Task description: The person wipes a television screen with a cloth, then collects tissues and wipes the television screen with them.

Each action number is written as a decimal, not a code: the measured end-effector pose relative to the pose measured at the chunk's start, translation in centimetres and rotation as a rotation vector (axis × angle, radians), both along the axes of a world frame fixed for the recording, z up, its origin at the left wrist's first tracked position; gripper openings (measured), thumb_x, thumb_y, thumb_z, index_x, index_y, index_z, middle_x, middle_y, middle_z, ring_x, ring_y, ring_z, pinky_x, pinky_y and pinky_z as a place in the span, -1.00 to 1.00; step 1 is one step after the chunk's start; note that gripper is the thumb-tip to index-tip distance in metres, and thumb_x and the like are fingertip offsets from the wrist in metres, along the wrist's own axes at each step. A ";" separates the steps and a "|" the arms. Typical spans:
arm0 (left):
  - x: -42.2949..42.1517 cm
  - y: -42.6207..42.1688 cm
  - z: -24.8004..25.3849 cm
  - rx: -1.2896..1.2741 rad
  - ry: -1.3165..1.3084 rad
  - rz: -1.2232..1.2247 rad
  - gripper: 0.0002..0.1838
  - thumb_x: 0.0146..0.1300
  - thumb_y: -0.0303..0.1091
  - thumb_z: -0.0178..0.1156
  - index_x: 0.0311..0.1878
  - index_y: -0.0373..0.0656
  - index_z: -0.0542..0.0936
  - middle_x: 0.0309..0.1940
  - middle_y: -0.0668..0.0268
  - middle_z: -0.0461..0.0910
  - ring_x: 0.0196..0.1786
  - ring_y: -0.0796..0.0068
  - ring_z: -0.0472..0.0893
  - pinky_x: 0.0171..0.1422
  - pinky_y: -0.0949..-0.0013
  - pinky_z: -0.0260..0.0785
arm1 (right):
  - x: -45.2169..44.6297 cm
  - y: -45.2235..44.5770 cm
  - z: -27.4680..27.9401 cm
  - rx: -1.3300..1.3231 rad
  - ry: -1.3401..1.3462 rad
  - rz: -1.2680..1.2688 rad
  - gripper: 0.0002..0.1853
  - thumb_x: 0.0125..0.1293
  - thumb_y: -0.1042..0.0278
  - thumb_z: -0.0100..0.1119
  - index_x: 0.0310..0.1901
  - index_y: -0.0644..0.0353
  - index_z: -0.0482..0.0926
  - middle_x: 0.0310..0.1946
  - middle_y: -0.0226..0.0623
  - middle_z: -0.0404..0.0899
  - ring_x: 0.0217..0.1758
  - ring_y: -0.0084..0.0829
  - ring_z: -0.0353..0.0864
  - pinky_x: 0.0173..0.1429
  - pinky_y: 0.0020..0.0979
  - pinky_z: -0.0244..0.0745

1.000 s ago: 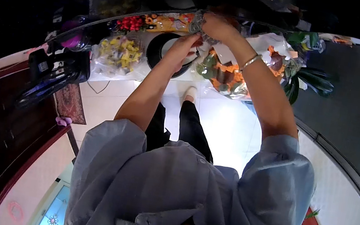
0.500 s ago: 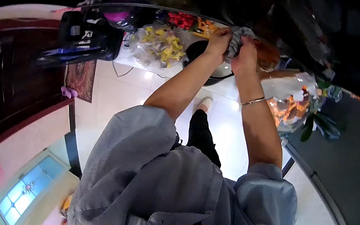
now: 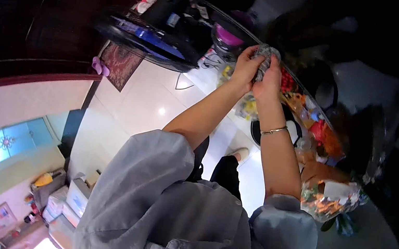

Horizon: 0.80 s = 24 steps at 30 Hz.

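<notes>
A crumpled grey cloth (image 3: 265,57) is bunched between my two hands, near the edge of the dark glass. My left hand (image 3: 246,69) has its fingers wrapped on the cloth's left side. My right hand (image 3: 270,77), with a bracelet at the wrist, grips its right side. Below my hands lies a clear bag of yellow pieces (image 3: 249,106), partly hidden by my forearms. Red berries (image 3: 287,81) are just right of my right hand. A round black pan-like object (image 3: 257,130) is partly covered by my right forearm.
A black device with a blue part (image 3: 153,40) and a purple object (image 3: 228,35) stand to the upper left. Wrapped orange flowers (image 3: 329,199) are at the right. A patterned mat (image 3: 120,66) and a shoe (image 3: 241,154) are on the tiled floor.
The view has turned left. My hands have come together on the grey cloth and moved with it from near the black round object to beside the purple object.
</notes>
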<state>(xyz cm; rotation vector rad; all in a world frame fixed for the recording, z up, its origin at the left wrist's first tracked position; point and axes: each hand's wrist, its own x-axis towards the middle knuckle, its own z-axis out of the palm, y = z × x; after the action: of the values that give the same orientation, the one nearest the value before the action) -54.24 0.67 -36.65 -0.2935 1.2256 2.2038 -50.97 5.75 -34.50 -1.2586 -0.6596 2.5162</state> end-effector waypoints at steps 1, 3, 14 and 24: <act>-1.7 -1.0 0.0 -0.007 0.053 0.065 -0.53 0.22 -0.57 0.11 0.23 -0.29 0.37 -0.04 0.15 0.55 -0.09 0.35 0.58 0.00 0.34 0.46 | -1.7 -1.0 0.2 -0.004 0.008 0.036 -0.54 0.42 0.01 0.01 0.20 0.13 0.41 0.16 -0.33 0.43 0.20 -0.33 0.39 0.31 -0.23 0.27; -4.8 -2.8 1.1 -0.028 0.049 0.145 -0.53 0.24 -0.55 0.09 0.25 -0.28 0.36 -0.03 0.14 0.55 -0.09 0.35 0.58 0.00 0.35 0.46 | -5.7 -2.5 -1.7 0.048 0.032 0.080 -0.59 0.39 0.07 0.05 0.14 0.14 0.45 0.16 -0.33 0.43 0.22 -0.31 0.37 0.30 -0.18 0.27; -8.2 -13.1 8.7 -0.164 0.353 0.141 -0.35 0.31 -0.43 0.08 0.45 -0.23 0.15 0.40 0.19 0.21 0.43 0.40 0.19 0.47 0.36 0.00 | -20.4 -7.4 -4.9 -0.132 0.009 0.480 -0.72 0.31 0.18 0.06 -0.01 0.08 0.48 0.01 -0.18 0.49 -0.01 -0.30 0.45 0.00 -0.20 0.43; -5.8 -19.6 13.7 -0.111 0.584 -0.207 -0.53 0.26 -0.51 0.07 0.27 -0.25 0.36 0.25 0.23 0.40 0.31 0.41 0.35 0.41 0.31 0.11 | -17.2 -7.8 -2.8 -0.552 0.293 0.169 -0.55 0.20 0.50 -0.05 0.18 0.12 0.41 0.15 -0.17 0.46 0.08 -0.11 0.51 0.06 -0.04 0.57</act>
<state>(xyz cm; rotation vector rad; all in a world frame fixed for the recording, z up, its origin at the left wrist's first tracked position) -60.03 -18.89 -22.92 0.4508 1.5974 2.1046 -68.18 -2.08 -37.33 -0.9667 0.0059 3.0672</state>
